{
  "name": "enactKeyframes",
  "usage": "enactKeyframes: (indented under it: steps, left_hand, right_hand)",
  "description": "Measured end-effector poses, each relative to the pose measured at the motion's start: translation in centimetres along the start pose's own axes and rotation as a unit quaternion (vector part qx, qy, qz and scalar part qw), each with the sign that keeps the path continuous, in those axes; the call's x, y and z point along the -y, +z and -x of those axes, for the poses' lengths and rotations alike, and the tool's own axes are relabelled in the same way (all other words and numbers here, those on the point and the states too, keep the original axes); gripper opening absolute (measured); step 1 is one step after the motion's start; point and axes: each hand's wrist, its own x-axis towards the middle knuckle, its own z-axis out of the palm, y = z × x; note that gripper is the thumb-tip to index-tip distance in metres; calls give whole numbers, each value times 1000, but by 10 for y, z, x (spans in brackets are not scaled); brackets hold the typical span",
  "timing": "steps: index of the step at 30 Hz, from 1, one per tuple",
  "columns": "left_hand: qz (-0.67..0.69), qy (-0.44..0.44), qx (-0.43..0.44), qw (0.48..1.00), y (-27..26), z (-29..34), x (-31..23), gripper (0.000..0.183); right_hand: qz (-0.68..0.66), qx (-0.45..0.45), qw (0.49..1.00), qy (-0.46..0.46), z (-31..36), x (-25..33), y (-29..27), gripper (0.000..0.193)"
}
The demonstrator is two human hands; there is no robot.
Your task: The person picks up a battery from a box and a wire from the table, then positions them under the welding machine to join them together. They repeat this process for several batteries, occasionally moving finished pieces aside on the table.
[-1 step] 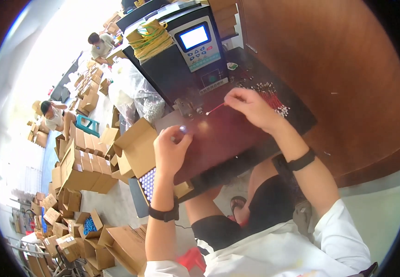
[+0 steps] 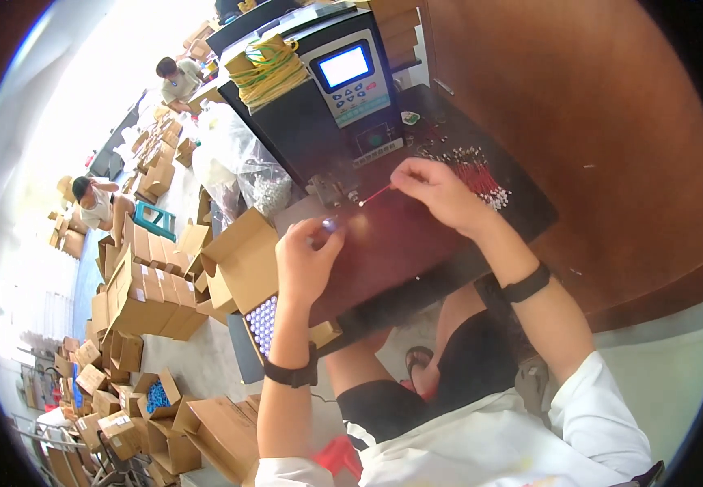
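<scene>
Between the fingertips of my left hand is a small shiny purple-and-silver cylinder that looks like a battery cell. It is held just in front of the metal jaws at the base of a dark machine. My right hand pinches a thin red wire. The wire's pale end points left, close to the jaws and apart from the cylinder. Beyond my right hand, a bundle of red wires with white ends lies on the dark worktable.
A box of purple-topped cylinders sits beside my left forearm. Yellow-green wire is coiled on the machine, near its lit screen. Cardboard boxes crowd the left floor. Two people sit farther back. A brown panel stands at right.
My left hand has shifted slightly right and up, bringing the cylinder nearer the wire's end. My right hand has moved a little to the left with the wire.
</scene>
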Motion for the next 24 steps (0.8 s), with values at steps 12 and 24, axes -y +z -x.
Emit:
enactKeyframes:
  steps: [12,24]
  left_hand:
    - [-4,29,28,999,17,-10,-3,18]
    - [-67,61,36,995,25,-13,-2,19]
  right_hand:
    - [50,-112,992,-15,3,-19,8,24]
    - [108,-162,981,-3,4,-20,9,25]
